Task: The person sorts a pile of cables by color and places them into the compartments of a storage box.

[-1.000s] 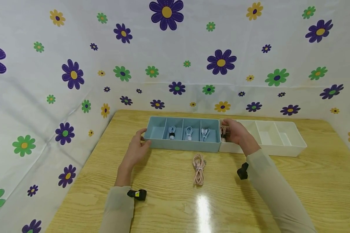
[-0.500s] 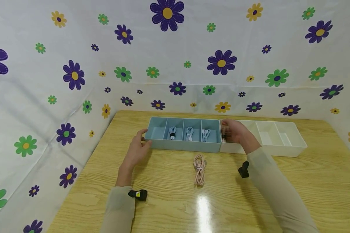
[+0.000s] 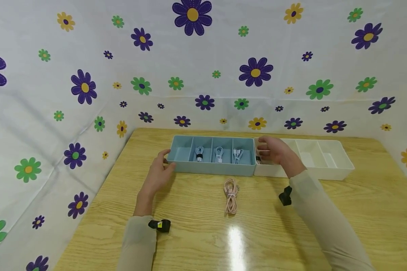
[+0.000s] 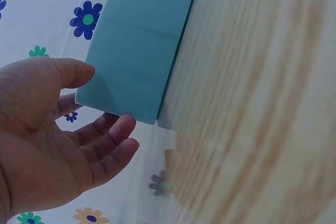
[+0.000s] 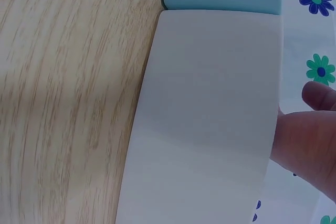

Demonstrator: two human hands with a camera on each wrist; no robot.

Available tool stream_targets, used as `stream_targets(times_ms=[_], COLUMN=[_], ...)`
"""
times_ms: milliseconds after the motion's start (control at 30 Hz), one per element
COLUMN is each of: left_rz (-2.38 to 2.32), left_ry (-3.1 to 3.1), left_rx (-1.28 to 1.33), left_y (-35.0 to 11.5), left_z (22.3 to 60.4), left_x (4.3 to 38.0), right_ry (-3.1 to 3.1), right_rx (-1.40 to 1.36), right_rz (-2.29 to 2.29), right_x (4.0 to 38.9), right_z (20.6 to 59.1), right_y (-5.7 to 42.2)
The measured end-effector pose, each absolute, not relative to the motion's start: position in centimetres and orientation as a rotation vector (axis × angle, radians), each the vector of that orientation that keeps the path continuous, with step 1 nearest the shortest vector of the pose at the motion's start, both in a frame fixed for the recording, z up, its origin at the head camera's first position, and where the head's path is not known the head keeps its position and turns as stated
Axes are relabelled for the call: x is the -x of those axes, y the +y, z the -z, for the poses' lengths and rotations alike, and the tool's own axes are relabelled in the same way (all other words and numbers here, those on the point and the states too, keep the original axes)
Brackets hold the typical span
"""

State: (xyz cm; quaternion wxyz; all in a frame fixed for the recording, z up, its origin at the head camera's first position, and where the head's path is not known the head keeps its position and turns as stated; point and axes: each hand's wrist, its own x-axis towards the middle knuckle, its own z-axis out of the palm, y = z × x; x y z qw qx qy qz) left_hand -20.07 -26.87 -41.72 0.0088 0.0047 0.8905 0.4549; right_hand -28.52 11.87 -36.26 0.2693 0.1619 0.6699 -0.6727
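Note:
My left hand point(image 3: 158, 175) rests at the left end of a light-blue divided storage box point(image 3: 211, 168), thumb by the front wall and fingers around the end. In the left wrist view those fingers are loosely bent at the box's corner. Over the leftmost compartment of a white divided box point(image 3: 329, 174), my right hand point(image 3: 275, 149) hovers with fingers apart. Below its fingertips lies a cable with a black tie point(image 3: 258, 159), mostly hidden by the hand. In the right wrist view the white wall covers all but the thumb point(image 5: 310, 135) side of this hand.
Three bundled blue cables lie in the blue box, among them one with a black tie point(image 3: 199, 154). A coiled pink cable point(image 3: 231, 196) lies on the wooden table point(image 3: 190, 233) in front. The two boxes stand end to end before a flowered cloth point(image 3: 217, 52).
The right hand has let go of the cable in the white box's leftmost compartment and its fingers have spread and lifted slightly. The left hand has stayed at the blue box.

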Motion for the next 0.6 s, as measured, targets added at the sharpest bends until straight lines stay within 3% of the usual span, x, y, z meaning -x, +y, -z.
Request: stream_targets(times_ms=[600], left_rz=[-1.410], left_ry=[2.797], left_rx=[-0.022], left_y=[-26.7], left_z=[41.5], left_x=[20.0], right_ry=[1.638], right_rx=[-0.197], right_rz=[2.010], right_x=[25.9], right_z=[34.3], right_y=[15.0])
